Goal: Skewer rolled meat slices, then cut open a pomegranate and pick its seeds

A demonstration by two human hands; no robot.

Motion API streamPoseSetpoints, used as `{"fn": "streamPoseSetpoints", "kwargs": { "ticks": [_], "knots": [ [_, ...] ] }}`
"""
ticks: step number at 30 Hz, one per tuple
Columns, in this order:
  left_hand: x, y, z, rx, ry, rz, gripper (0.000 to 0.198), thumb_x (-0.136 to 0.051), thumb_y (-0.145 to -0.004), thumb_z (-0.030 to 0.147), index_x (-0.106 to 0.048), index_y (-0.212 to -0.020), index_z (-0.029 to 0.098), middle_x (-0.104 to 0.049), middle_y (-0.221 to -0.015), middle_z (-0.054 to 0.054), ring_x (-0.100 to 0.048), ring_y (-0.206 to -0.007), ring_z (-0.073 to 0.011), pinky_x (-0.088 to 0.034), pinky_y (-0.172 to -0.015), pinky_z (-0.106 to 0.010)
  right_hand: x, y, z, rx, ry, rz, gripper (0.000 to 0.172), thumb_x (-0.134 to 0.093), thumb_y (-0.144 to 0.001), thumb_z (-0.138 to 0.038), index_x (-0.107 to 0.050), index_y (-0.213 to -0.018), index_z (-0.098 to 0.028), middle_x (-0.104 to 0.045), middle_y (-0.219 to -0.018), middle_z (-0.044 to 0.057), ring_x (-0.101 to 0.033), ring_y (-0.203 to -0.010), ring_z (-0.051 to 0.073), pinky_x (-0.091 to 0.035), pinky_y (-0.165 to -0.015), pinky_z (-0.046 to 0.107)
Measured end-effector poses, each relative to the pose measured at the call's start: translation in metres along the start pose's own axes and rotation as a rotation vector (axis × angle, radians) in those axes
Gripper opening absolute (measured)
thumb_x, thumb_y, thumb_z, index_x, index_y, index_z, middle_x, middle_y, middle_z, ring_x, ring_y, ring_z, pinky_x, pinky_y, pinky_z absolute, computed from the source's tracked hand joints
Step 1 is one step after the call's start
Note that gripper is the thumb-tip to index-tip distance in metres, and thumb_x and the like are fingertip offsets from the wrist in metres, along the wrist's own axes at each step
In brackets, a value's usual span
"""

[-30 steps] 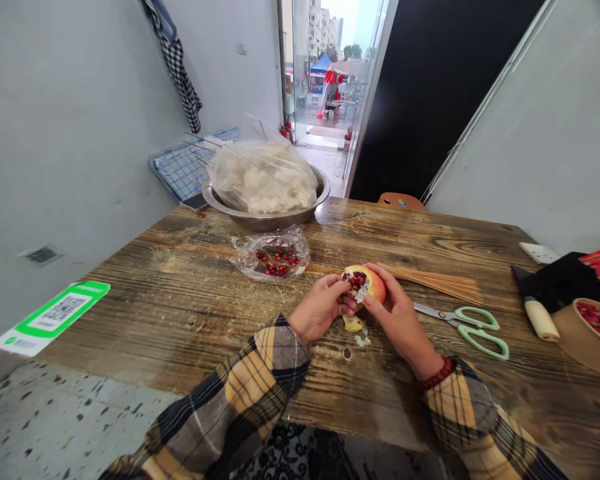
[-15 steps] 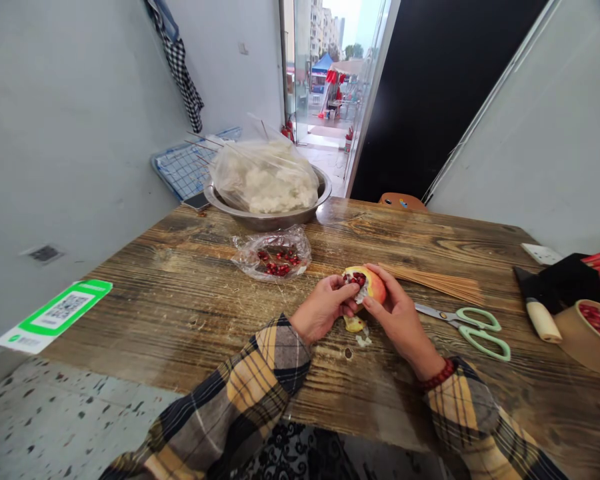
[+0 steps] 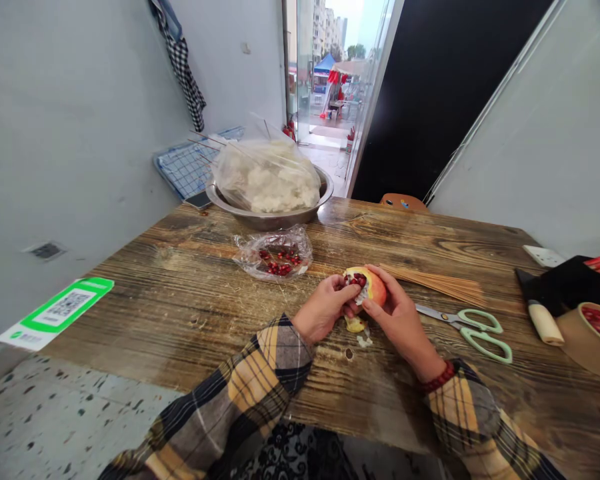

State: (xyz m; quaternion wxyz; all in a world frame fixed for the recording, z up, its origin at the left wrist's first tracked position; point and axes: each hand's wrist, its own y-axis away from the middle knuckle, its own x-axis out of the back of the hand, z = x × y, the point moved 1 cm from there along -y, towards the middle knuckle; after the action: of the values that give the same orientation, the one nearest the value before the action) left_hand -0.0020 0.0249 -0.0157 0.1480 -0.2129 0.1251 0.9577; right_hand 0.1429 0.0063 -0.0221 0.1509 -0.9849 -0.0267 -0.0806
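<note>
A partly peeled pomegranate (image 3: 377, 288), red and yellow outside with dark red seeds showing, is held above the table. My right hand (image 3: 401, 319) wraps its far side, fingers over the top and thumb in front. From the left, my left hand (image 3: 325, 305) is closed against the opened side, its thumb on the exposed seeds; what lies under its curled fingers is hidden. A piece of peel (image 3: 356, 325) and a pale scrap of membrane (image 3: 364, 340) lie below. Farther back, loose pomegranate seeds (image 3: 280, 269) rest in a clear plastic bag (image 3: 247, 248).
Green-handled scissors (image 3: 481, 319) and thin wooden skewers (image 3: 443, 283) lie right of my hands. A metal basin (image 3: 275, 220) holds a bag of pale food (image 3: 270, 180). At right are a wooden-handled tool (image 3: 545, 323) and a paper bowl (image 3: 583, 347) of red pieces. A QR-code card (image 3: 65, 310) lies left.
The view has shifted very slightly. Both hands keep nearly the same hold on the pomegranate, and the left thumb stays against the seeds.
</note>
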Motion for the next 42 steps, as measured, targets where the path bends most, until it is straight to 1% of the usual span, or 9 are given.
{"fn": "streamPoseSetpoints", "kwargs": {
  "ticks": [5,8,11,14,19,22,26,34,42],
  "knots": [
    [-0.001,-0.003,-0.003,-0.044,-0.093,0.045,0.015,-0.063,-0.069,0.018,-0.054,-0.081,0.013,-0.055,-0.068,0.002,-0.046,-0.048,-0.0047,-0.036,-0.041,-0.017,0.0,0.001,0.001,0.039,0.079,-0.016,0.059,-0.071,-0.076,-0.033,-0.051,-0.131,-0.027,-0.053,-0.137,0.007,-0.05,-0.126,0.026,-0.036,-0.11,0.046],
    [-0.001,-0.004,-0.005,-0.044,-0.087,0.065,0.011,-0.058,-0.069,0.015,-0.054,-0.079,0.014,-0.053,-0.066,0.002,-0.045,-0.048,-0.0049,-0.034,-0.04,-0.016,-0.001,0.002,0.001,0.031,0.094,-0.021,0.06,-0.072,-0.075,-0.033,-0.051,-0.131,-0.026,-0.052,-0.139,0.008,-0.048,-0.128,0.027,-0.035,-0.11,0.046],
    [-0.001,-0.003,-0.004,-0.017,-0.019,0.08,0.01,-0.053,-0.069,0.013,-0.053,-0.079,0.014,-0.052,-0.062,0.002,-0.046,-0.047,-0.0059,-0.034,-0.039,-0.016,-0.002,0.002,0.0,0.004,0.015,-0.005,0.059,-0.073,-0.075,-0.033,-0.052,-0.13,-0.025,-0.053,-0.136,0.008,-0.051,-0.125,0.026,-0.039,-0.108,0.044],
    [0.0,0.0,0.001,0.017,0.09,0.035,0.011,-0.05,-0.068,0.011,-0.052,-0.078,0.014,-0.054,-0.061,0.001,-0.052,-0.049,-0.0082,-0.035,-0.041,-0.017,-0.001,0.0,-0.001,-0.037,-0.098,0.029,0.057,-0.073,-0.074,-0.035,-0.053,-0.127,-0.025,-0.056,-0.133,0.007,-0.054,-0.121,0.024,-0.042,-0.105,0.041],
    [0.001,0.001,0.007,0.059,0.176,-0.021,0.009,-0.052,-0.075,0.019,-0.056,-0.077,0.012,-0.056,-0.063,-0.002,-0.054,-0.05,-0.0085,-0.037,-0.042,-0.017,0.0,-0.002,-0.001,-0.09,-0.14,0.072,0.057,-0.072,-0.075,-0.039,-0.053,-0.126,-0.025,-0.057,-0.133,0.007,-0.054,-0.121,0.024,-0.043,-0.105,0.042],
    [0.002,0.0,0.005,0.053,0.133,-0.012,0.02,-0.06,-0.078,0.031,-0.058,-0.08,0.011,-0.057,-0.064,-0.001,-0.051,-0.048,-0.0069,-0.036,-0.041,-0.017,-0.001,-0.001,-0.003,-0.08,-0.129,0.054,0.057,-0.073,-0.073,-0.038,-0.054,-0.126,-0.025,-0.058,-0.131,0.006,-0.054,-0.12,0.024,-0.043,-0.105,0.042],
    [0.003,-0.001,0.001,0.002,0.019,0.023,0.035,-0.07,-0.073,0.043,-0.057,-0.082,0.011,-0.054,-0.059,0.002,-0.047,-0.044,-0.0049,-0.034,-0.038,-0.016,-0.003,0.001,-0.005,-0.039,-0.101,0.006,0.057,-0.074,-0.073,-0.035,-0.054,-0.126,-0.026,-0.056,-0.133,0.007,-0.053,-0.122,0.024,-0.04,-0.107,0.043],
    [0.001,-0.001,0.001,0.002,-0.038,0.057,0.022,-0.066,-0.074,0.031,-0.056,-0.08,0.012,-0.054,-0.057,0.002,-0.047,-0.044,-0.0056,-0.035,-0.038,-0.016,-0.002,0.001,-0.003,-0.048,-0.076,-0.002,0.06,-0.074,-0.074,-0.037,-0.053,-0.129,-0.025,-0.055,-0.134,0.008,-0.053,-0.121,0.025,-0.042,-0.106,0.043],
    [0.002,-0.003,-0.001,-0.019,-0.075,0.061,0.027,-0.068,-0.073,0.037,-0.056,-0.077,0.013,-0.052,-0.059,0.003,-0.044,-0.043,-0.0047,-0.032,-0.038,-0.017,-0.001,0.002,0.0,0.003,-0.001,0.002,0.062,-0.075,-0.071,-0.036,-0.055,-0.129,-0.027,-0.055,-0.135,0.006,-0.049,-0.127,0.027,-0.037,-0.11,0.046]
  ]
}}
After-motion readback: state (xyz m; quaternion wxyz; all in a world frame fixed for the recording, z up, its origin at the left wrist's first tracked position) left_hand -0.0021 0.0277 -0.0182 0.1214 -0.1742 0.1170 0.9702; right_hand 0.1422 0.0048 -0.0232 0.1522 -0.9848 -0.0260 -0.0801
